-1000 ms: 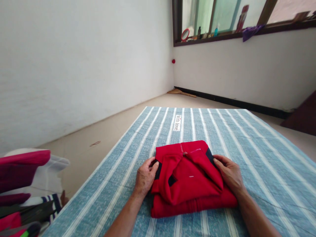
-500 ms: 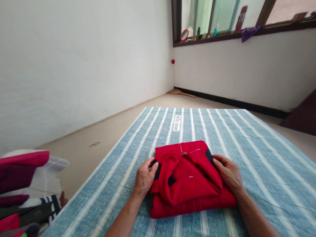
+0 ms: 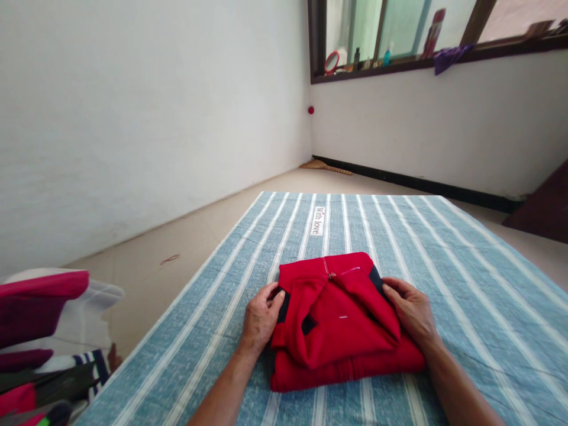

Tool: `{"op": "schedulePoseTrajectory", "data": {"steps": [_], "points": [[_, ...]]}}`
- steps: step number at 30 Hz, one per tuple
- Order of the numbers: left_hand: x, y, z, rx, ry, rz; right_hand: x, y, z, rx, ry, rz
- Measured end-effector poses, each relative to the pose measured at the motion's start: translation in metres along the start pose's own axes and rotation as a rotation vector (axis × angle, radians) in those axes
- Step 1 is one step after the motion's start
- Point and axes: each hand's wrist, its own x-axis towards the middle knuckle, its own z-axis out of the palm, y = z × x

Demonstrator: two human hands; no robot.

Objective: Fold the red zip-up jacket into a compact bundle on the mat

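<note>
Window sill (image 3: 402, 65), far right: one round red-rimmed mirror (image 3: 332, 62); one small dark bottle (image 3: 357, 59); one blue bottle (image 3: 387, 57); one red flask-like container (image 3: 433, 33), tilted; one purple cloth (image 3: 448, 59), draped over the edge. Far corner: one small red object (image 3: 311, 110) on the wall; one brown broom-like item (image 3: 326, 167) on the floor (image 3: 146, 272). Left floor: one thin loop (image 3: 170, 259).

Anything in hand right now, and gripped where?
Yes: the folded red garment. The left hand pinches its dark left side edge, the right hand its dark right side edge, near the upper corner.
</note>
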Motion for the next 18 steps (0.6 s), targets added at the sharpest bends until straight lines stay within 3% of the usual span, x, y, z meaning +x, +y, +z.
{"op": "schedulePoseTrajectory", "data": {"steps": [18], "points": [[0.0008,-0.0030,0.0003,0.011,0.006,0.013,0.0009,-0.0001,-0.0002,-0.010,-0.006,0.010]]}}
